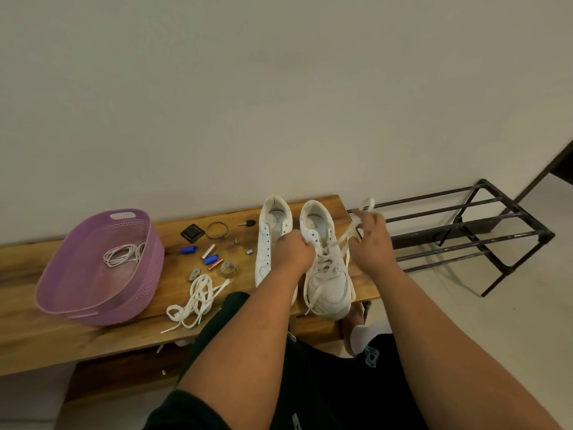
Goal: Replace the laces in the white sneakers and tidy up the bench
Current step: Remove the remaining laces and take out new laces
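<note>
Two white sneakers stand side by side on the wooden bench (93, 333), toes toward me. The left sneaker (269, 243) has no lace in its eyelets. The right sneaker (328, 274) is partly laced with a flat white lace (342, 240). My left hand (294, 251) grips the right sneaker's left eyelet edge, fingers curled. My right hand (370, 237) pinches the lace's free end and pulls it up and to the right; the tip blurs above the fingers. A loose white lace (195, 301) lies tangled on the bench near the front edge.
A purple plastic basket (77, 290) at the left holds thin coiled laces (122, 254). Small clutter lies between basket and shoes: blue caps (189, 250), a battery (215, 264), a bracelet (217, 230), a black square item (193, 233). A black metal shoe rack (465, 231) stands right of the bench.
</note>
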